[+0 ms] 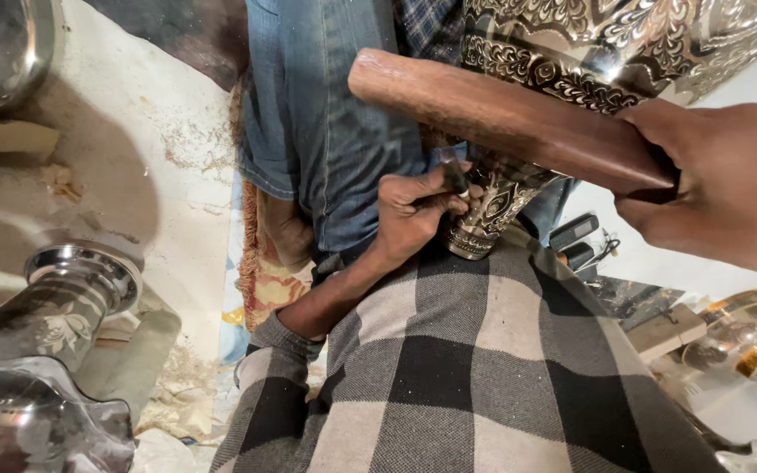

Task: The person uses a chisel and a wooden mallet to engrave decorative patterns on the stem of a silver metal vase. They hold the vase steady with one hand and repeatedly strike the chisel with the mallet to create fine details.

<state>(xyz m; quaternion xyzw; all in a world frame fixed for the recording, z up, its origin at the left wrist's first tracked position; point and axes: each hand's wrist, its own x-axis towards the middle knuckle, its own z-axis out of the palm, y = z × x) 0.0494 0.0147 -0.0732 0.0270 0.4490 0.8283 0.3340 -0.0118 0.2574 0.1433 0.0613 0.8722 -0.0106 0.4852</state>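
Dusty floor (146, 149) lies around. Left hand (413, 215) pinches a chisel (454, 175) against the engraved metal vase (571, 52) on the lap; right hand (729, 188) grips a wooden mallet (501, 114). Much patterning looks cut already.

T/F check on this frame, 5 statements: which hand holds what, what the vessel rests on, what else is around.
1. The right hand grips a wooden mallet. True.
2. The left hand holds a paintbrush. False: it pinches a small dark punch set against the engraved metal vessel.
3. The vessel's narrow end lies on a checked cloth. True.
4. The mallet rests flat on the floor. False: it is held raised, above the left hand.
5. The metal piece at lower left is plain and unmarked. False: it shows a flower engraving.
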